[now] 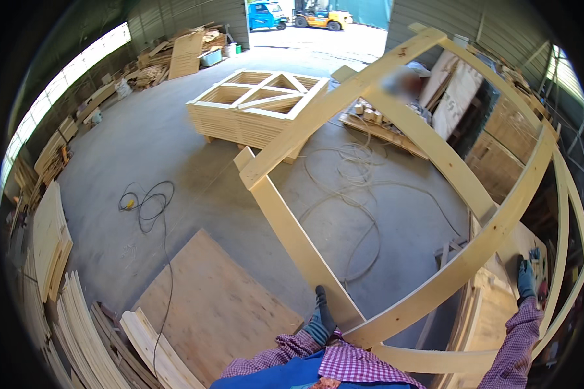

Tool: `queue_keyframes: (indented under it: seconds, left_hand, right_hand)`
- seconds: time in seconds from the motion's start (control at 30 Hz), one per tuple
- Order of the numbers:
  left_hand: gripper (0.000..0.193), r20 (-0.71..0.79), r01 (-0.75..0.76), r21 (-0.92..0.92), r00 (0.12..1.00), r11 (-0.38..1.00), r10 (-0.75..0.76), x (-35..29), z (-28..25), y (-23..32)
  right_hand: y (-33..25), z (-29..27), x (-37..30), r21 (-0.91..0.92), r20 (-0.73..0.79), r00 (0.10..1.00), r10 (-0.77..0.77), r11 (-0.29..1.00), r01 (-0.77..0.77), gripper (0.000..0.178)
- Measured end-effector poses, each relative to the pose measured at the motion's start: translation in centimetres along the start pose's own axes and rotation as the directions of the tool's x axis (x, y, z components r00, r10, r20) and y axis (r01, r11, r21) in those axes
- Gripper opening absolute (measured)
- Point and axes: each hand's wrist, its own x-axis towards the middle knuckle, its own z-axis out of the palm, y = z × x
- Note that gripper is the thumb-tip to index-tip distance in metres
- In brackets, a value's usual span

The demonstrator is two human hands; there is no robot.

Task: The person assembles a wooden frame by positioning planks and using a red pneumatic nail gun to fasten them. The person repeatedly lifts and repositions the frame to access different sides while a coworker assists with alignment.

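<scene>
A large frame of pale wooden boards (428, 280) rises tilted in front of me, its far corner high at the upper right. My left hand (320, 316), in a dark and blue-grey work glove, is closed around the edge of the frame's lower left board, near the bottom corner. Further right, my right hand (525, 279) wears a matching glove and grips a pale board of the frame beyond the curved-looking crosspiece. Part of its fingers is hidden behind the wood. Both sleeves are checked.
A stack of similar wooden frames (250, 123) stands on blocks ahead. Hoses (363, 175) and a black cable (165, 240) lie across the concrete floor. A brown plywood sheet (217, 311) and long boards (91, 330) lie at the near left. A forklift (321, 14) stands outside the doorway.
</scene>
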Motion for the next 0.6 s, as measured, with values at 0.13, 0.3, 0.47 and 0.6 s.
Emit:
queue_keyframes:
  seconds: [0.13,0.3,0.47,0.6]
  left_hand:
    - [0.064,-0.027,-0.177,-0.028,0.984,0.984,0.176,5.3,1.0,5.1]
    - [0.080,-0.157,-0.350,-0.025,0.926,0.936,0.342,9.6,4.9,11.8]
    - [0.088,-0.299,-0.588,-0.020,0.775,0.809,0.556,16.3,4.1,18.7]
    - [0.097,-0.359,-0.718,-0.024,0.656,0.696,0.664,19.8,6.7,23.6]
  right_hand:
    - [-12.8,1.3,9.3,0.072,-0.039,0.991,-0.128,0.989,0.131,0.058]
    - [-30.9,5.2,20.5,0.098,-0.002,0.925,-0.380,0.920,0.378,0.054]
    - [-52.8,10.3,29.9,0.093,-0.111,0.814,-0.570,0.810,0.579,0.047]
    - [-67.9,14.2,36.9,0.176,-0.145,0.655,-0.742,0.632,0.755,0.049]
